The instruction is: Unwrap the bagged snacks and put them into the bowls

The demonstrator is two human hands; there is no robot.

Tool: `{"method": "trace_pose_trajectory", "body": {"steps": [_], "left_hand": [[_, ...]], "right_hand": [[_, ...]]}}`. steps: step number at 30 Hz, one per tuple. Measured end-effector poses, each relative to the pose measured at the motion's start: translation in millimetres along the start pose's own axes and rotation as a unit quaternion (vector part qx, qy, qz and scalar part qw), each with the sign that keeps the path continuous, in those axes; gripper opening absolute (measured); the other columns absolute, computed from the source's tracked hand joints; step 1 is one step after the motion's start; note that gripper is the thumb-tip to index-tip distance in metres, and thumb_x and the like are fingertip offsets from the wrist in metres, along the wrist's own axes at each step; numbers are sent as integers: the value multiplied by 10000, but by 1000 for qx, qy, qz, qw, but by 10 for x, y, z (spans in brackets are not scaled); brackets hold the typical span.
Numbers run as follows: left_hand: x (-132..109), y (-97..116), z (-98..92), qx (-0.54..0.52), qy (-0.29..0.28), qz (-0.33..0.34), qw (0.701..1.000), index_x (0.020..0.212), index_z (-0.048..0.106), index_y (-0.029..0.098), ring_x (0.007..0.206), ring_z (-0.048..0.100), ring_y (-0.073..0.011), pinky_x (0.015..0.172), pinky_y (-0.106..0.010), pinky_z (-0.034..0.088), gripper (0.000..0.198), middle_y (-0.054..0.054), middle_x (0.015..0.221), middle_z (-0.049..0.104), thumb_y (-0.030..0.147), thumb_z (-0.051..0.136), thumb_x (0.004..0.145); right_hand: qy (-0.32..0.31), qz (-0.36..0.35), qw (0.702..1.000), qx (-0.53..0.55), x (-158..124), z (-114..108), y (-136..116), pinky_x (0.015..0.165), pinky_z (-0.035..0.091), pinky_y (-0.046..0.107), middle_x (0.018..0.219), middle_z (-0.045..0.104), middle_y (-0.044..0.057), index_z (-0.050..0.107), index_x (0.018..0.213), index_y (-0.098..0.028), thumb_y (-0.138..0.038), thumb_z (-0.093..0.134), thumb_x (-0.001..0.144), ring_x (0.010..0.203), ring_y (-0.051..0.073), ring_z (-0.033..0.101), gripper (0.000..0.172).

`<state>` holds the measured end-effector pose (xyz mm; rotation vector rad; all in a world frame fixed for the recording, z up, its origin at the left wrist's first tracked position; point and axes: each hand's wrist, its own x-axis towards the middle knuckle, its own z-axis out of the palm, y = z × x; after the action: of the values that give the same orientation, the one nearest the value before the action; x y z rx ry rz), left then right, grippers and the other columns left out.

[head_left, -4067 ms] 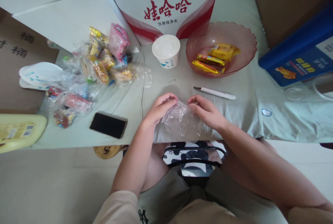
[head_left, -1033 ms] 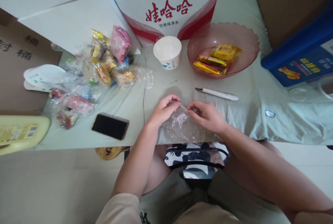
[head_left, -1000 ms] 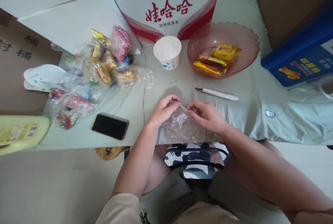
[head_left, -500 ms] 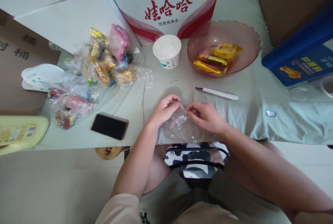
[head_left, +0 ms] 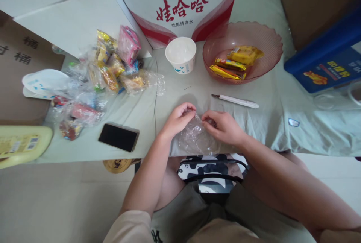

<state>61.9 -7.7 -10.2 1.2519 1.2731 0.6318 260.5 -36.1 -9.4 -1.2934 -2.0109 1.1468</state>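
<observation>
A crumpled clear plastic bag (head_left: 194, 137) hangs between my hands at the table's front edge. My left hand (head_left: 180, 117) pinches its upper left part between thumb and fingers. On the other side my right hand (head_left: 221, 124) is closed on the bag's upper right part, fingertips curled inward. Just beyond my hands lies a white-handled knife-like tool (head_left: 238, 101) with a dark tip. Further back stands a white paper cup (head_left: 181, 55), beside a pink ribbed bowl (head_left: 270, 56) that holds several yellow-wrapped snacks (head_left: 244, 55).
Left of my hands lie a black phone (head_left: 119, 137) and a heap of wrapped snacks (head_left: 109, 70). Paper cups (head_left: 42, 81) lie on their side there. A white carton (head_left: 183, 9) stands behind, a blue container (head_left: 327, 62) at right, a yellow jug (head_left: 25, 145) at left.
Almost nothing differs. Both hands keep their grip on the plastic bag, and the view has shifted very slightly.
</observation>
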Motion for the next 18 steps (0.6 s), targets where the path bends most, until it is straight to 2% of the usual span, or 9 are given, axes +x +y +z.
{"method": "trace_pose_trajectory", "body": {"steps": [18], "left_hand": [[-14, 27, 30, 49, -1, 16, 999, 934, 618, 193, 758, 573, -130, 740, -263, 456, 127, 4, 881, 637, 284, 592, 850]], "right_hand": [[-31, 8, 999, -37, -17, 23, 16, 637, 368, 267, 791, 668, 46, 636, 942, -186, -271, 514, 909, 648, 146, 561, 152]]}}
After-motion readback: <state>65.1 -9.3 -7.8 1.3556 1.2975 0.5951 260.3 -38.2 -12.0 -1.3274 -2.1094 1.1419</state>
